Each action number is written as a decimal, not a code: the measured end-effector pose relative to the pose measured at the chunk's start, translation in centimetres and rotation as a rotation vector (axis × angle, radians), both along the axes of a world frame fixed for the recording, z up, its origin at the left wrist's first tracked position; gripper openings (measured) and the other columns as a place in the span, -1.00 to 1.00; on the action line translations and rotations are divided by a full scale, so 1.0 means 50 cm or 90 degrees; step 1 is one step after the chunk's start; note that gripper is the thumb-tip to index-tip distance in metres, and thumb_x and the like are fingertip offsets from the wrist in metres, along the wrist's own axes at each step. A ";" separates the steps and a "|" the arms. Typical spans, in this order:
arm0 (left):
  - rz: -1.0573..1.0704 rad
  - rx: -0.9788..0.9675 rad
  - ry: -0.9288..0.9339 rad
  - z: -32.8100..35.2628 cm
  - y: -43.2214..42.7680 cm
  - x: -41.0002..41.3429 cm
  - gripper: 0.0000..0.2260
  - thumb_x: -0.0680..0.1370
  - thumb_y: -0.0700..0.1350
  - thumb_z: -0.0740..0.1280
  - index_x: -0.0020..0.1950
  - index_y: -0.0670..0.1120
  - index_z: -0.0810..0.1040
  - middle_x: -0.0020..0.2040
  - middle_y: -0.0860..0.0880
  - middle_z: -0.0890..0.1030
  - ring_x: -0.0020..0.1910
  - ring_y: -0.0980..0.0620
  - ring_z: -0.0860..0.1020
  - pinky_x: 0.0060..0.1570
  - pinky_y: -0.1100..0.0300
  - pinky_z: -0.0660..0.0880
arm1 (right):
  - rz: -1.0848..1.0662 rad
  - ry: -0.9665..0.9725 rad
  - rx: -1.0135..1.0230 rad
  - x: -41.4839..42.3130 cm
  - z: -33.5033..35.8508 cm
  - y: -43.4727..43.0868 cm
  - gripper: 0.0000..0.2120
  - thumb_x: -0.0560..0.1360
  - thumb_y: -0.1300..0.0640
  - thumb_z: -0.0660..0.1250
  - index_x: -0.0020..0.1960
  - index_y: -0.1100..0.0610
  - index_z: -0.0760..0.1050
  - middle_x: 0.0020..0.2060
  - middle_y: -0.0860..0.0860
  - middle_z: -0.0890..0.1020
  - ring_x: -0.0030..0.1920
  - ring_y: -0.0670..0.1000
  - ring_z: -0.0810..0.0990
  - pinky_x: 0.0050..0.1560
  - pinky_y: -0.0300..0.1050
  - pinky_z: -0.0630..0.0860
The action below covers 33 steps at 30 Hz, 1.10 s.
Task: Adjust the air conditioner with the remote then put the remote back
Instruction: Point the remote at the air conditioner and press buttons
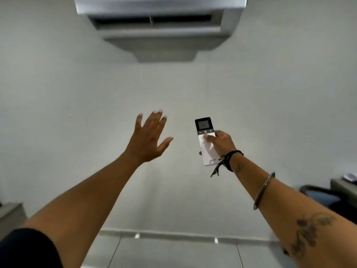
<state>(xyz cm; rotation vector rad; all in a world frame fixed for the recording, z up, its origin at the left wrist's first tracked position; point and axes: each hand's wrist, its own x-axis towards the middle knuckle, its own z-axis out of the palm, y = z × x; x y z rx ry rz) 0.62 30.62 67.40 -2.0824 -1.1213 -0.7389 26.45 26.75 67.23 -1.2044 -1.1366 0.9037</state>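
A white wall-mounted air conditioner [158, 22] hangs high on the wall at the top of the head view, its dark vent slot showing. My right hand [222, 144] holds a slim white remote [203, 125] with a black screen end, raised toward the unit, and my thumb rests on the buttons just below the screen. My left hand [150, 138] is lifted to the left of the remote, palm forward, fingers spread, holding nothing.
A plain white wall [77, 93] fills the view, with a skirting strip and tiled floor [164, 252] below. A grey surface [11, 213] sits at the left edge. A dark chair [320, 196] and a desk corner with papers [345, 180] are at the right.
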 end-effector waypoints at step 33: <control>0.020 0.243 -0.119 0.517 -0.164 -0.043 -0.25 0.53 0.37 -0.11 0.56 -0.09 0.13 0.60 -0.12 0.15 0.58 -0.08 0.07 0.51 -0.18 -0.12 | -0.018 -0.022 0.101 -0.157 0.540 -0.140 -0.64 0.46 0.28 0.37 0.25 0.34 0.56 0.23 0.32 0.67 0.21 0.34 0.69 0.32 0.28 0.57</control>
